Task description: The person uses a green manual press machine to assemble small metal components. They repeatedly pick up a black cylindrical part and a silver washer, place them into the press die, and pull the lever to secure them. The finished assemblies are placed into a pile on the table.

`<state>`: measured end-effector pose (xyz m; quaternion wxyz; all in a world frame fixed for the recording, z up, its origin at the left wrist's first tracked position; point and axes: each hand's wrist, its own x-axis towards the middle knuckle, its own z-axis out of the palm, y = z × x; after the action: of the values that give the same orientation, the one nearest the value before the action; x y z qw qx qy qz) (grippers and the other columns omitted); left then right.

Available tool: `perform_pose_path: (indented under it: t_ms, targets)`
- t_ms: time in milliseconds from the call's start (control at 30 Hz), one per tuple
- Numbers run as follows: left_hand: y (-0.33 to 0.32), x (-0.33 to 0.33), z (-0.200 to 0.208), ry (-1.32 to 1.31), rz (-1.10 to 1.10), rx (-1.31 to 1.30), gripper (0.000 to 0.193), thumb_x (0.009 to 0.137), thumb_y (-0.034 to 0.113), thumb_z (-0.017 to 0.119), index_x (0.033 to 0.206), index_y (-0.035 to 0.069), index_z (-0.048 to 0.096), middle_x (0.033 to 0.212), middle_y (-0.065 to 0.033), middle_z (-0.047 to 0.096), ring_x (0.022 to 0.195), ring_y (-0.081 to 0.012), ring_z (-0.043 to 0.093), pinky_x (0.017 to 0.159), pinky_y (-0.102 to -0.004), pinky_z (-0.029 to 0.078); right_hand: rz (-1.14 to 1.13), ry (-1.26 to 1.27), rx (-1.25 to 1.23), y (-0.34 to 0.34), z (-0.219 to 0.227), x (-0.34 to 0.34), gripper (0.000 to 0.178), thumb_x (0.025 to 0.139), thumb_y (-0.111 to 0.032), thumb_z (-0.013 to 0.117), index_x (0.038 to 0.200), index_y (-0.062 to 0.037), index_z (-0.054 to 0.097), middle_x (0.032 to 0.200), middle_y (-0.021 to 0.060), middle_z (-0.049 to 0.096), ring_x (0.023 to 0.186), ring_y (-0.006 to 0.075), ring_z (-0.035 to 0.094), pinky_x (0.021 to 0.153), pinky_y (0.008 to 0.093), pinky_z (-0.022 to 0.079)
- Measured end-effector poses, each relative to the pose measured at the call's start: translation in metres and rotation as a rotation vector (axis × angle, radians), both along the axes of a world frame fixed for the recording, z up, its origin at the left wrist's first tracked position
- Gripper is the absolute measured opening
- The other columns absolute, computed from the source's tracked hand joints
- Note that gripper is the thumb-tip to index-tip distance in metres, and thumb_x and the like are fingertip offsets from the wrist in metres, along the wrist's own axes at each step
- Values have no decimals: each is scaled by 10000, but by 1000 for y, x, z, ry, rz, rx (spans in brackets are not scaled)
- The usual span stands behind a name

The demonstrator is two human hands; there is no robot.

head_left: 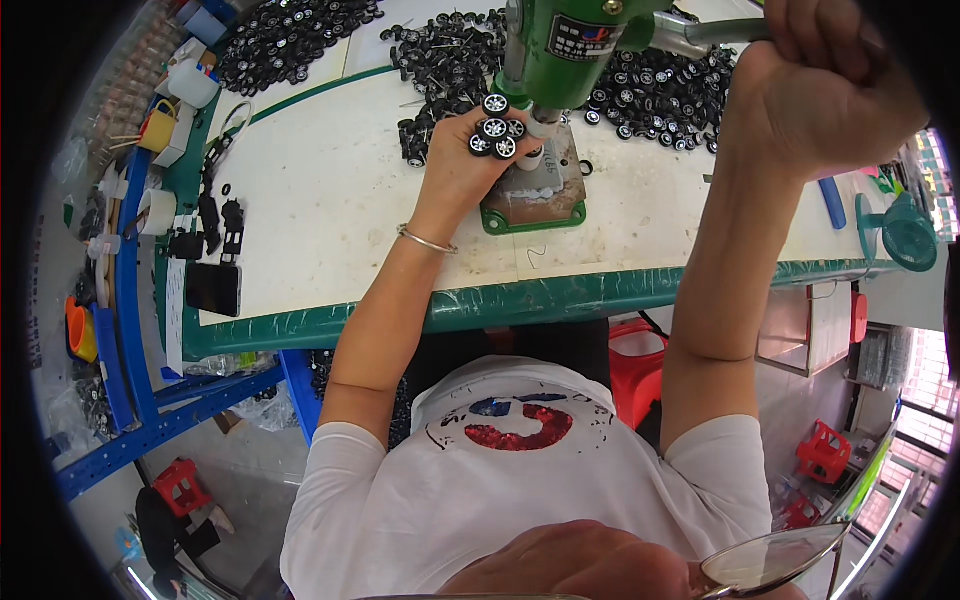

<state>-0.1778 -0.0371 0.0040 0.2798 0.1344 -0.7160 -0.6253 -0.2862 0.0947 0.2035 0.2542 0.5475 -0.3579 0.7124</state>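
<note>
My left hand (458, 158) is closed around several small black toy wheels (495, 128) with silver hubs. Its fingertips reach in beside the lower end of the ram on a green hand press (575, 60). What the fingertips pinch there is partly hidden. Under the ram, a small white piece (530, 160) stands over the metal block on the press's base (535, 213). Raised at the upper right, my right hand (820, 105) is wrapped round the end of the press's lever (725, 32).
Heaps of black wheels, some on thin axles (450, 65), lie behind and beside the press; another pile (290, 45) sits far left. Black plastic parts (232, 230) and a phone (214, 289) lie at the table's left. A green fan (903, 232) stands at the right edge.
</note>
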Motion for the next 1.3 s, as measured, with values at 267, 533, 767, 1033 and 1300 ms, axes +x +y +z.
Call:
perform_pose_path:
  t_ms: [267,533,767,1033,1300]
  targets:
    - [2,2,9,-115,-50,126,262,742,102,796,968,19,692,878,-41,697,775,-100,638,717,-245,517,205,-201,34,-9,0,-27,357,937,-285,575,660,-160,387,526,-89,270,404,25,187,356,209,143]
    - [-15,12,15,80,3,671,242,740,71,784,940,1,668,833,-81,679,709,-141,632,638,-249,500,305,-680,481,-51,15,-96,214,942,-291,563,839,-105,584,555,-69,447,363,39,312,332,195,232]
    - [-61,62,-2,-280,194,169,171,803,155,750,891,14,711,713,-25,648,612,-99,576,548,-241,459,243,-842,327,-25,-22,-78,283,979,-320,501,1017,-69,626,693,21,584,594,152,615,533,273,513]
    - [-51,52,-18,-437,236,-841,193,752,65,657,936,20,693,887,-140,636,784,-325,628,722,-402,497,-253,-683,980,35,-155,-96,193,890,-209,609,991,-59,676,779,36,643,663,102,598,601,257,474]
    - [-47,51,-19,-360,193,-958,224,714,8,652,935,27,683,942,-108,630,813,-326,632,720,-410,505,-701,-8,1268,49,-214,-70,190,835,-178,653,1008,-99,639,990,64,583,845,253,609,717,374,501]
